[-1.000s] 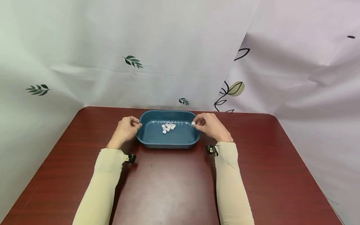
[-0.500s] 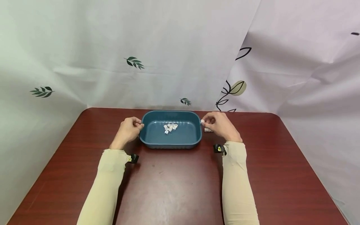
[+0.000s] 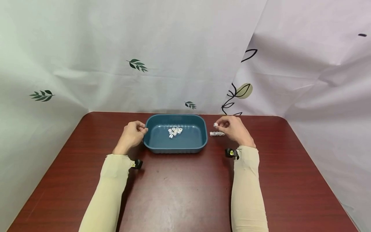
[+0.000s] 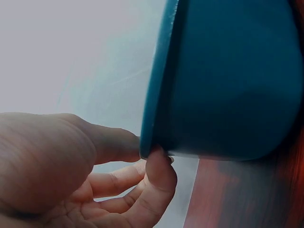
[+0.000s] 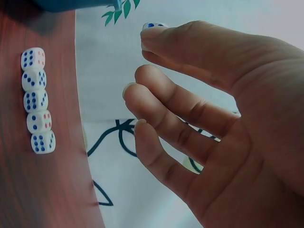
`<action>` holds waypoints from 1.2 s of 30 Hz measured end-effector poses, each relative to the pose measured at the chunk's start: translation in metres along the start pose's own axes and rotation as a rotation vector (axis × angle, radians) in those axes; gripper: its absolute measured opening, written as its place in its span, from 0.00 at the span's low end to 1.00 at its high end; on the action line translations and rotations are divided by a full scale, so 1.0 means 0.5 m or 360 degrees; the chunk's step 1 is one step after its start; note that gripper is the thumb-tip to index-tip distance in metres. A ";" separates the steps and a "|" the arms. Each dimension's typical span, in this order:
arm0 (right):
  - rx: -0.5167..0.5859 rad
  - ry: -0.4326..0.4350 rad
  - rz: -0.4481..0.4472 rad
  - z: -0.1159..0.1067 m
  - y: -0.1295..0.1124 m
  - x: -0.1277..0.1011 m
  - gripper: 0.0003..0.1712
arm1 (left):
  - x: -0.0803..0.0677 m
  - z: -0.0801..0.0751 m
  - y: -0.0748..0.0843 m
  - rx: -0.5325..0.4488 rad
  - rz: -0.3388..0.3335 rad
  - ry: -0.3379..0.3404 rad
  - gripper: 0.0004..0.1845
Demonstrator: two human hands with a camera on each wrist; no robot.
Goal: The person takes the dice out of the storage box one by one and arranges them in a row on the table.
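Note:
A teal tray stands on the red-brown table with several white dice heaped in its middle. My left hand pinches the tray's left rim between thumb and forefinger. To the right of the tray, my right hand pinches one white die at its fingertips, a little above the table. Just below that die, a straight row of several dice lies on the table.
The table has rounded far corners. White curtains printed with leaves hang right behind the table and along both sides. Small black wrist cameras sit on both beige sleeves.
My right hand has carried the die from the tray's right rim out to the right, over the table beside the row of dice. The left hand kept its hold on the rim.

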State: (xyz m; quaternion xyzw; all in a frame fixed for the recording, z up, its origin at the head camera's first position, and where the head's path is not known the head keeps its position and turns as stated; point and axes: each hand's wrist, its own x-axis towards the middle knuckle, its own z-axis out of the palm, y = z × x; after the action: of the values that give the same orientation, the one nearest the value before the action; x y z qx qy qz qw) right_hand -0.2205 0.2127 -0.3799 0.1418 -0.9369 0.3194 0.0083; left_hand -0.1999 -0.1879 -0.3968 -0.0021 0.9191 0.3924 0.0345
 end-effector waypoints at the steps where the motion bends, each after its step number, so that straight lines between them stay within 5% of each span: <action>1: -0.0004 -0.0001 0.0007 -0.001 0.003 -0.001 0.06 | 0.001 0.001 0.000 -0.0003 -0.0001 0.0000 0.14; 22: -0.0026 0.0150 0.0218 -0.012 0.050 -0.012 0.07 | -0.008 0.005 0.001 -0.0037 -0.0003 0.0042 0.15; 36: -0.0033 0.0131 0.0298 -0.008 0.088 -0.021 0.08 | 0.001 0.007 0.000 -0.0006 0.0029 0.0041 0.15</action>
State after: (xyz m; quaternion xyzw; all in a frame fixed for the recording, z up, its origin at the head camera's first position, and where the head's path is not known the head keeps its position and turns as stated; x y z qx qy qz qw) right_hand -0.2225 0.2514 -0.4040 0.0401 -0.9482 0.3145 0.0185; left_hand -0.2003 -0.1855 -0.3991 0.0013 0.9187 0.3945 0.0189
